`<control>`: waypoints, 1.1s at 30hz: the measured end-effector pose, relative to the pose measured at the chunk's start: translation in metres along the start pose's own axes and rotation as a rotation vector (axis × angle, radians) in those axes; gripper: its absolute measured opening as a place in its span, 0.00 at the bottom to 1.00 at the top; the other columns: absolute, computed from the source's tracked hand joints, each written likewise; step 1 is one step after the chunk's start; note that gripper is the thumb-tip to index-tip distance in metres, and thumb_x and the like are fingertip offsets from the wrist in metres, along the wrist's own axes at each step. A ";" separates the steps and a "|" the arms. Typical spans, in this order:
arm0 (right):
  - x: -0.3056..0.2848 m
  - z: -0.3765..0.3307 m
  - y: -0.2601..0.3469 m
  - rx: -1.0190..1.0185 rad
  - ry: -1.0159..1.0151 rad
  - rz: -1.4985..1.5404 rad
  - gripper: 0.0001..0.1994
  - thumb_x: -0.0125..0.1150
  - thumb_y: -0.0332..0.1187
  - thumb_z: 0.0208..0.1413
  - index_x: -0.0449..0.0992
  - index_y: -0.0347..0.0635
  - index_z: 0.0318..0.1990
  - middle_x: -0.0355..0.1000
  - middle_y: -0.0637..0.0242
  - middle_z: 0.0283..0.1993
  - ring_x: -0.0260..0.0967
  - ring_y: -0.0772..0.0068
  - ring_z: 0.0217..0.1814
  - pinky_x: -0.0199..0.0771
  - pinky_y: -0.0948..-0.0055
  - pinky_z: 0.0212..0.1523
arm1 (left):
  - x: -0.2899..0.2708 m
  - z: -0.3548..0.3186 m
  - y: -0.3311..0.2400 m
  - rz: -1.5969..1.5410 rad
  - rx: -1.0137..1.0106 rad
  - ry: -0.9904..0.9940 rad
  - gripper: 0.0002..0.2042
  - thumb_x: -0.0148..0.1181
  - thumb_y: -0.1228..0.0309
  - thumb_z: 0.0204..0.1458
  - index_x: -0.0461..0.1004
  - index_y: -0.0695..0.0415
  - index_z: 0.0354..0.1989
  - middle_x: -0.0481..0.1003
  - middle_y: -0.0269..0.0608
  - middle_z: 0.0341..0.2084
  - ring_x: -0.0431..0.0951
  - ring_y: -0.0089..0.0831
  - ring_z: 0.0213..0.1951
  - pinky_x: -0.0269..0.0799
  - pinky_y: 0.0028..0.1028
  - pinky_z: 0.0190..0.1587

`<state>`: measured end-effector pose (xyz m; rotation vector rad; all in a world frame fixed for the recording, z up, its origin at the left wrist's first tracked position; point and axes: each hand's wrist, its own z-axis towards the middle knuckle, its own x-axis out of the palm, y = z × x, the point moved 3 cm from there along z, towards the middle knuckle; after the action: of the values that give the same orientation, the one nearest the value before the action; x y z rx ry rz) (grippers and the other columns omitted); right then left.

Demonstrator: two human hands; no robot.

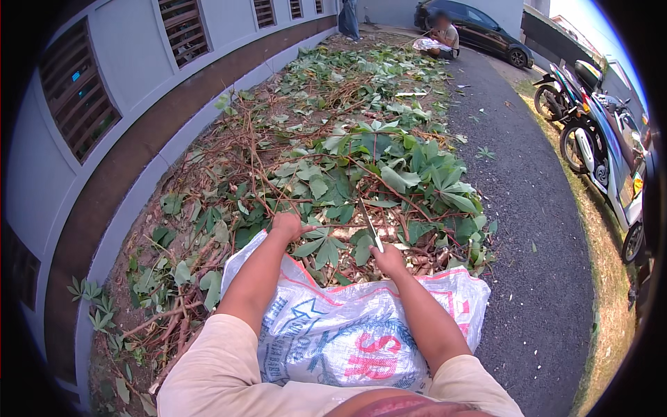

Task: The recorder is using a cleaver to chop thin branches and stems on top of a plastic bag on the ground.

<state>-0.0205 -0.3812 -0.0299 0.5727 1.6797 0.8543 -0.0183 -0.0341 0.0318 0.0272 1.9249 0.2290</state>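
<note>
My right hand [389, 260] is closed round the white handle of a long knife [369, 221]; its blade points up and away over the leaves. In my left hand [288, 226], the fingers are curled on a thin reddish leafy stem [326, 226], partly hidden by the hand. Green lobed leaves [322, 249] hang just right of that hand. Beneath the knife lie pale cut pieces [379, 233], partly covered by leaves. A white woven sack [347, 326] with blue and red print spreads across my lap, under both forearms.
Heaped leafy branches [326, 160] stretch far ahead between a grey wall [125, 42] and a dark asphalt path [528, 236]. Another person [445, 36] sits at the far end near a dark car [479, 28]. Parked motorcycles [601, 146] line the right side. Thick cut stems [180, 323] lie left.
</note>
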 end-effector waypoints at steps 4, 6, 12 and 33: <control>-0.020 -0.013 0.041 -0.132 -0.180 0.156 0.19 0.60 0.46 0.63 0.76 0.35 0.35 0.73 0.54 0.24 0.69 0.56 0.28 0.69 0.58 0.35 | 0.005 0.003 0.004 0.001 -0.015 -0.055 0.51 0.37 0.20 0.52 0.83 0.64 0.46 0.83 0.52 0.43 0.82 0.46 0.49 0.72 0.41 0.56; -0.025 -0.021 0.060 -0.155 -0.208 0.161 0.18 0.60 0.46 0.63 0.77 0.35 0.36 0.73 0.52 0.25 0.71 0.52 0.28 0.69 0.56 0.35 | 0.006 0.002 0.005 -0.001 -0.015 -0.046 0.51 0.38 0.20 0.52 0.83 0.63 0.46 0.83 0.52 0.43 0.82 0.46 0.49 0.72 0.41 0.56; -0.010 0.005 -0.017 0.056 0.013 -0.030 0.21 0.61 0.50 0.62 0.80 0.37 0.38 0.79 0.52 0.32 0.79 0.52 0.39 0.75 0.56 0.42 | -0.007 0.011 -0.019 0.023 0.006 -0.005 0.49 0.39 0.21 0.53 0.81 0.60 0.52 0.82 0.50 0.47 0.81 0.44 0.52 0.73 0.40 0.55; 0.000 0.006 0.003 0.135 0.077 -0.007 0.40 0.41 0.68 0.65 0.81 0.32 0.41 0.78 0.38 0.41 0.76 0.36 0.50 0.71 0.46 0.53 | 0.008 0.008 0.003 -0.032 -0.018 -0.041 0.49 0.43 0.23 0.53 0.81 0.64 0.51 0.81 0.56 0.48 0.81 0.48 0.52 0.73 0.42 0.56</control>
<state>-0.0145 -0.3777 -0.0284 0.6320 1.8180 0.7701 -0.0143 -0.0288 0.0218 -0.0109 1.8806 0.2220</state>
